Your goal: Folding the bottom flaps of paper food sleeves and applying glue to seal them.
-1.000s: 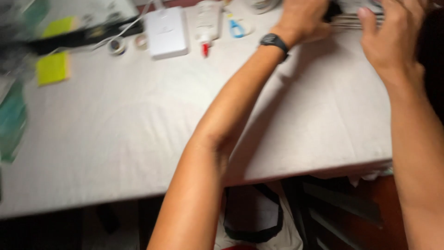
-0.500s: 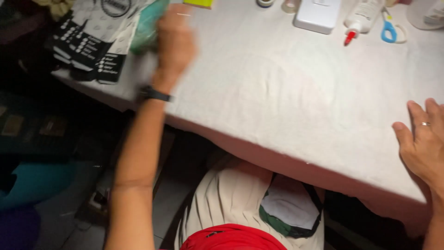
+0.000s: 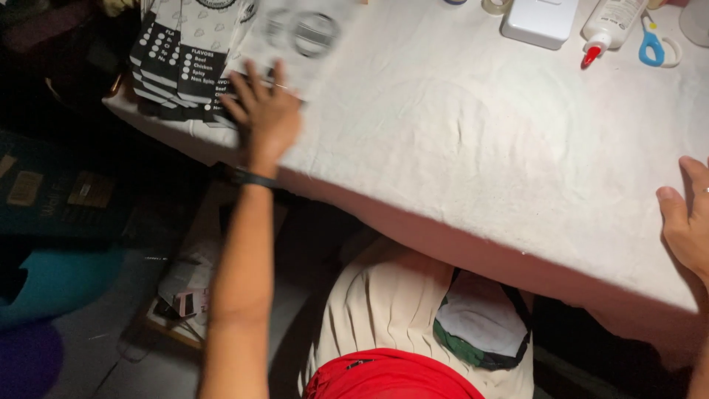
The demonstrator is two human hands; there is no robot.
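My left hand (image 3: 264, 112) lies flat with fingers apart at the table's left end, its fingertips on the lower edge of a blurred white printed sheet (image 3: 306, 33). A black band sits on that wrist. Just left of the hand is a fanned stack of black-and-white printed flat packs (image 3: 177, 55) that overhangs the table corner. My right hand (image 3: 688, 222) rests at the table's near right edge with fingers apart and holds nothing.
The table is covered by a white cloth (image 3: 458, 148). At the far edge stand a white box (image 3: 539, 21), a glue bottle with a red tip (image 3: 609, 26) and blue-handled scissors (image 3: 653, 44). Dark floor clutter lies at the left.
The view swung from the table's right to its left end. My left hand reached the printed stack and now rests on a sheet. My right hand dropped to the near right table edge.
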